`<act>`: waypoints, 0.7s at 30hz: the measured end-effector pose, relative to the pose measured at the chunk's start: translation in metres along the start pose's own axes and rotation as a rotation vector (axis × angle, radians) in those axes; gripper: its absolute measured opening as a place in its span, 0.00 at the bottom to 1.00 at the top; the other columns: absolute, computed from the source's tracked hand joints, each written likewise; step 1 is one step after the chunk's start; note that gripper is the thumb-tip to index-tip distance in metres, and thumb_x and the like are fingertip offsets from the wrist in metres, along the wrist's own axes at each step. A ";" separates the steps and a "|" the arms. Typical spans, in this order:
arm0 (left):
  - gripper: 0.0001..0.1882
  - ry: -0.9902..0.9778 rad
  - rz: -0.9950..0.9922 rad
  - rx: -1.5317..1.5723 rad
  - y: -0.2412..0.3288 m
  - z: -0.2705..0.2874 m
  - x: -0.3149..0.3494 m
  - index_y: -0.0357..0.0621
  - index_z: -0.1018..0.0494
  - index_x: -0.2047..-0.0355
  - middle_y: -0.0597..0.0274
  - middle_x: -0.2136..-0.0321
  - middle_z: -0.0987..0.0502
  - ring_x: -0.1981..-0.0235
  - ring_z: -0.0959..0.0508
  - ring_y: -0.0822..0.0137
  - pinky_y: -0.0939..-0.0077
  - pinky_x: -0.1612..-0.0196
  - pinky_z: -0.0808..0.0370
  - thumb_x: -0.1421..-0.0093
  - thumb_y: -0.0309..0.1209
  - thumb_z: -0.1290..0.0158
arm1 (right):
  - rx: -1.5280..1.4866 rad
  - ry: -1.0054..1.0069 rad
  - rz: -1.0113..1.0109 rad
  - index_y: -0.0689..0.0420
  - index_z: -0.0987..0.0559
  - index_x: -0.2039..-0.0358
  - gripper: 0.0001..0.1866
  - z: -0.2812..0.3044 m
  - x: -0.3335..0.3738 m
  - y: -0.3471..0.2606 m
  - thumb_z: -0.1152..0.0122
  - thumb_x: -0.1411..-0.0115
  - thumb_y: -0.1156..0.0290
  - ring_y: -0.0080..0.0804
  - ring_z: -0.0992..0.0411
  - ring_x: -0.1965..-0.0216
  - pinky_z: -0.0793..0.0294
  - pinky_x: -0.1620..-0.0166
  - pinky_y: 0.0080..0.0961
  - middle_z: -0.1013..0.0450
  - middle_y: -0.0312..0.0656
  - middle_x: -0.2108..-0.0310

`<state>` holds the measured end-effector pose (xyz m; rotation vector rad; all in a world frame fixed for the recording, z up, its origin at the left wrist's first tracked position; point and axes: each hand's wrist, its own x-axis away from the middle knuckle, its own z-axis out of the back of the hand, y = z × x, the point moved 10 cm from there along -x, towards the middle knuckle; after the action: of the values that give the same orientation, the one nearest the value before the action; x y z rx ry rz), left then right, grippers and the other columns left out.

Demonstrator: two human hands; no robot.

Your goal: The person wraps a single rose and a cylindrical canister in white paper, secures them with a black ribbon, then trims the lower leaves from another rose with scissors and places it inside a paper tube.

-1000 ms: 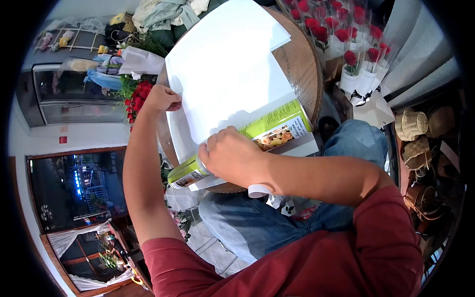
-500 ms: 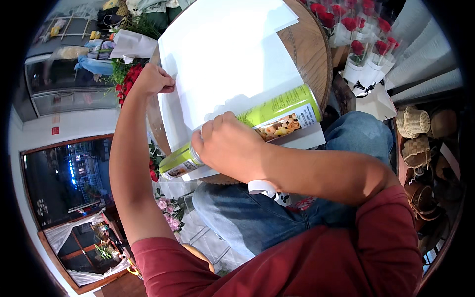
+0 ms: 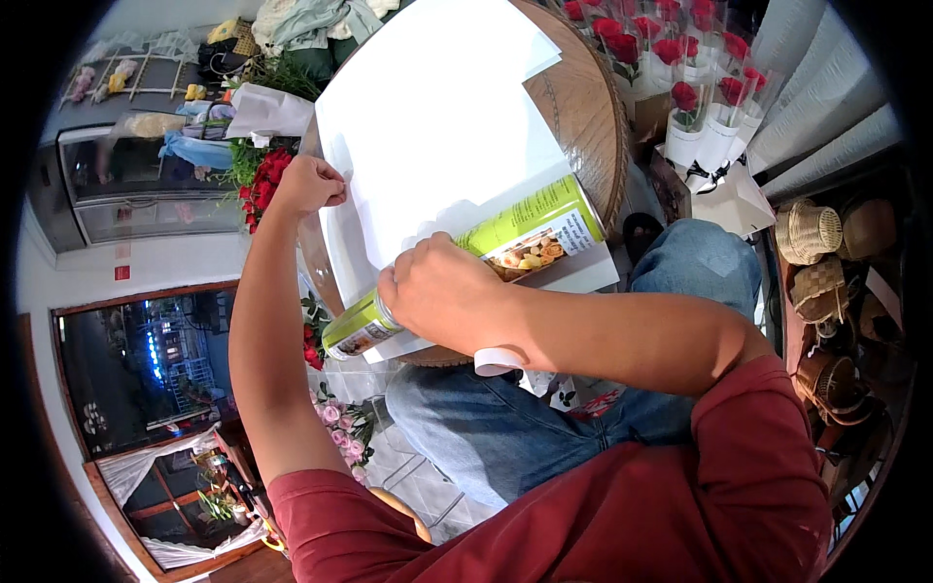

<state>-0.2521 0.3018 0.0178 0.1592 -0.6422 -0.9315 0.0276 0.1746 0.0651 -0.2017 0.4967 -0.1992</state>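
Sheets of white paper (image 3: 437, 107) overlap on a round wooden table. My left hand (image 3: 313, 185) is closed, thumb and fingers pinched at the paper's left edge. A long green can (image 3: 544, 228) with a food picture on its label lies slantwise across the near part of the paper. My right hand (image 3: 447, 291) is wrapped over its middle. A metal rim shows beside those fingers, and green continues to the left; I cannot tell whether this is one can or two end to end. A white ring (image 3: 499, 361) sits around my right wrist.
Wrapped single red roses (image 3: 685, 97) stand beyond the table (image 3: 578, 107) at the right. Red flowers (image 3: 264, 185) are close behind my left hand, and pink roses (image 3: 342, 428) lie below the table. Woven baskets (image 3: 809, 233) line the right side.
The whole view has shifted slightly, with the table a little further left and lower. Both hands keep their places on the paper and the green can.
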 end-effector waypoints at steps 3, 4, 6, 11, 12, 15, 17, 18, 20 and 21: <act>0.05 0.025 -0.029 -0.056 0.000 0.005 0.000 0.23 0.22 0.68 0.50 0.72 0.18 0.72 0.15 0.62 0.71 0.66 0.13 0.42 0.17 0.40 | 0.013 0.015 0.004 0.59 0.20 0.66 0.10 0.004 0.000 0.000 0.40 0.45 0.67 0.35 0.20 0.70 0.26 0.68 0.31 0.21 0.40 0.74; 0.06 0.031 -0.053 -0.086 0.002 0.006 -0.001 0.22 0.22 0.69 0.50 0.74 0.18 0.74 0.15 0.62 0.72 0.68 0.14 0.43 0.18 0.40 | 0.014 0.015 0.002 0.59 0.20 0.66 0.10 0.004 0.000 0.000 0.40 0.45 0.67 0.35 0.20 0.70 0.26 0.68 0.31 0.21 0.40 0.74; 0.06 0.057 -0.001 -0.043 0.002 0.006 0.003 0.23 0.22 0.69 0.51 0.73 0.18 0.74 0.16 0.63 0.72 0.68 0.14 0.43 0.18 0.39 | -0.009 0.017 -0.001 0.59 0.20 0.67 0.10 0.002 -0.001 0.000 0.40 0.45 0.67 0.35 0.20 0.70 0.26 0.69 0.31 0.21 0.40 0.74; 0.07 0.065 0.002 -0.016 -0.001 0.004 0.003 0.24 0.21 0.68 0.52 0.73 0.18 0.75 0.16 0.66 0.74 0.69 0.15 0.43 0.20 0.39 | 0.009 0.019 0.009 0.59 0.20 0.67 0.09 0.002 -0.002 0.000 0.41 0.45 0.67 0.34 0.20 0.71 0.26 0.70 0.31 0.21 0.40 0.74; 0.06 0.069 -0.019 -0.056 0.000 0.003 0.002 0.25 0.21 0.69 0.52 0.75 0.18 0.75 0.17 0.67 0.75 0.71 0.16 0.44 0.20 0.39 | 0.007 0.006 0.008 0.59 0.21 0.68 0.09 0.001 -0.002 0.000 0.41 0.45 0.66 0.33 0.20 0.71 0.27 0.71 0.31 0.21 0.40 0.75; 0.06 0.112 -0.032 -0.146 0.000 0.004 0.000 0.26 0.20 0.72 0.53 0.77 0.18 0.77 0.17 0.67 0.76 0.73 0.18 0.46 0.20 0.39 | 0.022 0.010 0.017 0.58 0.20 0.67 0.09 0.002 -0.001 0.000 0.41 0.44 0.66 0.33 0.21 0.72 0.27 0.71 0.31 0.21 0.39 0.75; 0.06 0.150 -0.024 -0.195 -0.002 0.006 0.001 0.27 0.20 0.73 0.53 0.78 0.18 0.77 0.18 0.68 0.76 0.74 0.19 0.47 0.21 0.39 | 0.018 0.017 0.008 0.58 0.20 0.68 0.09 0.001 -0.002 0.000 0.41 0.44 0.66 0.33 0.21 0.72 0.27 0.71 0.31 0.22 0.40 0.75; 0.09 0.245 0.009 -0.274 -0.008 0.016 0.003 0.30 0.18 0.75 0.54 0.79 0.17 0.78 0.17 0.65 0.73 0.71 0.19 0.50 0.27 0.37 | 0.015 0.025 -0.002 0.58 0.20 0.68 0.09 0.001 -0.001 0.001 0.41 0.44 0.66 0.33 0.21 0.72 0.28 0.71 0.31 0.22 0.40 0.76; 0.13 0.395 0.066 -0.425 -0.022 0.038 0.013 0.34 0.17 0.77 0.52 0.78 0.17 0.75 0.16 0.58 0.66 0.64 0.19 0.53 0.35 0.37 | -0.007 0.017 -0.008 0.58 0.20 0.68 0.10 -0.002 -0.003 0.002 0.40 0.43 0.65 0.33 0.21 0.73 0.28 0.71 0.32 0.22 0.40 0.76; 0.14 0.451 0.089 -0.499 -0.035 0.053 0.018 0.35 0.17 0.78 0.50 0.76 0.16 0.72 0.15 0.54 0.62 0.61 0.19 0.54 0.37 0.37 | -0.030 0.012 -0.012 0.58 0.20 0.68 0.10 -0.003 -0.003 0.003 0.40 0.43 0.65 0.34 0.21 0.73 0.28 0.71 0.32 0.22 0.40 0.76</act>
<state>-0.2994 0.2739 0.0543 -0.1044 0.0080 -0.9045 0.0237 0.1777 0.0630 -0.2331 0.5110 -0.2048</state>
